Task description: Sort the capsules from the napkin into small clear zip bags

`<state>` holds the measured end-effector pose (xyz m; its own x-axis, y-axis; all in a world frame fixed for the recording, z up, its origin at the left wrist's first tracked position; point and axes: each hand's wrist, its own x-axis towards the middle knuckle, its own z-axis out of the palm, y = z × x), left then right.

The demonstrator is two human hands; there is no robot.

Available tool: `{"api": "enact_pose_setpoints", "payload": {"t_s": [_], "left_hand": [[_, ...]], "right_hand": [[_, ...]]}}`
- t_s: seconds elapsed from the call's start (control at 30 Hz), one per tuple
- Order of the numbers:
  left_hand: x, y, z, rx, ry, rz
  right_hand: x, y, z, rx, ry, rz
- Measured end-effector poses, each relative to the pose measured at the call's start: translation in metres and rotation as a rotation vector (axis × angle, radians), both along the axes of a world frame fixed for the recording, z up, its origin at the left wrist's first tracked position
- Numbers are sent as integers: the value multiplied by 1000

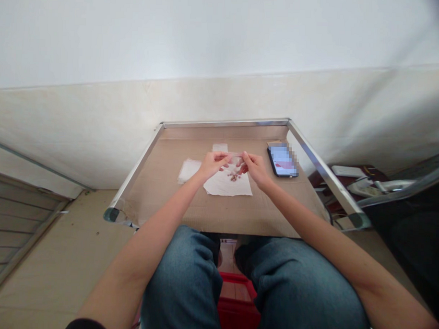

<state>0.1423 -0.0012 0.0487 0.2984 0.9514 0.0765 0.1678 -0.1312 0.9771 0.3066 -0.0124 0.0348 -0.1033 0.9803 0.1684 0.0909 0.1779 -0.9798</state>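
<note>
My left hand (214, 164) and my right hand (252, 166) are raised over the middle of a cardboard-covered table (161, 196). Each pinches one side of a small clear plastic bag (235, 156) stretched between them. Below them lies a white paper sheet (228, 186) with several small brownish pieces (235, 177) on it. To the left of the sheet is a stack of small clear or whitish bags (188, 170). Another small whitish piece (220, 147) lies behind my hands.
A phone (283, 160) with a lit screen lies at the table's right. The metal frame (224, 121) edges the table, close to the wall. A red object (238, 311) is between my knees; a cluttered shelf (363, 181) stands at the right.
</note>
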Motion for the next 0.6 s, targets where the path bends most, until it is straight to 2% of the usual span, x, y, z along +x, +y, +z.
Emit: {"api": "enact_pose_setpoints", "payload": {"t_s": [0.13,0.27,0.43,0.5,0.6], "left_hand": [[-4,2,-7,46,59,-46],[-15,1,-13,33,57,-59],[-43,2,-15,-93,-26,168],[-57,2,-14,-118,-2,263],[-78,2,-15,-80,70,332]], "right_hand": [[1,-1,3,-38,51,-35],[0,-4,4,-82,37,11],[2,2,-5,-130,-101,-6],[3,10,-11,-112,-233,-23],[2,27,-16,-36,-496,-28]]}}
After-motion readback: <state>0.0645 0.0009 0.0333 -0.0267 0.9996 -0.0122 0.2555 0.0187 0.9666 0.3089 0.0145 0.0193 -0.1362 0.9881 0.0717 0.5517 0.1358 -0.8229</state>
